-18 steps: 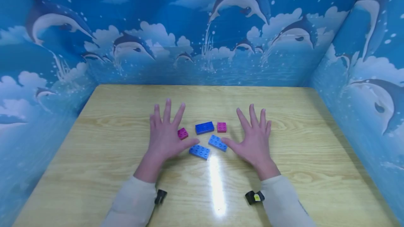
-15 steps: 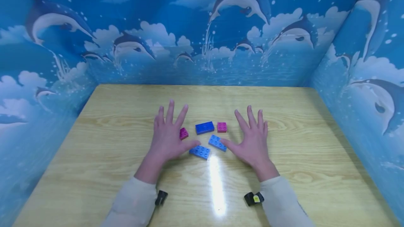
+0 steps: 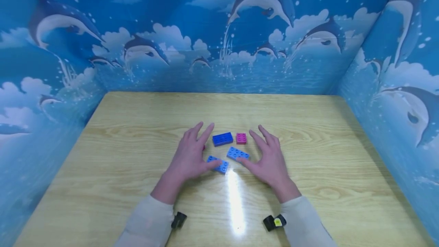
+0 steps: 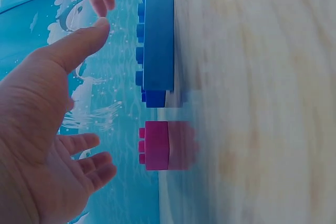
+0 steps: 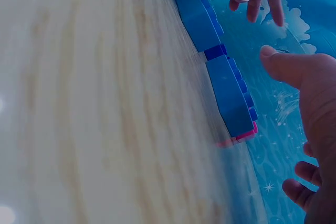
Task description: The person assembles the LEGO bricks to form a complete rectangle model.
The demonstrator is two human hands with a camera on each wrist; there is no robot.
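My left hand point(image 3: 190, 157) hovers over the left of a small group of toy bricks, its thumb overlapping a light blue brick point(image 3: 223, 168) in the head view. A pink brick point(image 4: 156, 145) lies beneath this hand, almost wholly hidden from the head camera. On the other side my right hand point(image 3: 271, 159) holds nothing, its thumb over the near edge of a second light blue brick point(image 3: 236, 152). Between the hands, farther back, lie a dark blue brick point(image 3: 222, 139) and another pink brick point(image 3: 241, 138). Both wrist views show the fingers above the bricks, apart from them.
The bricks lie on a light wood-grain table point(image 3: 130, 132). A blue curtain point(image 3: 212, 71) printed with dolphins stands behind the table and along its sides. A bright glare streak point(image 3: 236, 201) marks the near tabletop. Each sleeve carries a small black device point(image 3: 179, 220) at the wrist.
Both hands have moved inward, closer to each other, and their spread fingers have drawn together. The left hand now covers nearly all of the left pink brick. The bricks have stayed in place.
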